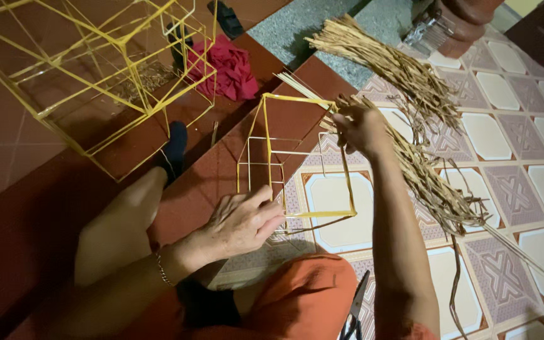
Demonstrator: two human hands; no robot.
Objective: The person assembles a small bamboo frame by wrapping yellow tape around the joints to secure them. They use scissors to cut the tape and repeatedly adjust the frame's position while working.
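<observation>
A small box-shaped frame of thin yellow sticks (272,154) stands on the floor in front of my knees. My left hand (243,220) grips its near lower corner, fingers wrapped around the sticks. My right hand (360,129) is raised at the frame's far upper corner, pinching a dry tan fibre strip there. A long bundle of dry tan fibre strips (410,107) lies on the tiled floor just right of that hand. Loose strips trail toward the lower right.
A larger yellow stick frame (96,75) sits at the upper left on the red floor. A red cloth (228,66) lies behind it. Black-handled scissors (355,311) rest by my orange-clad knee. The floor at right is patterned tile (524,182).
</observation>
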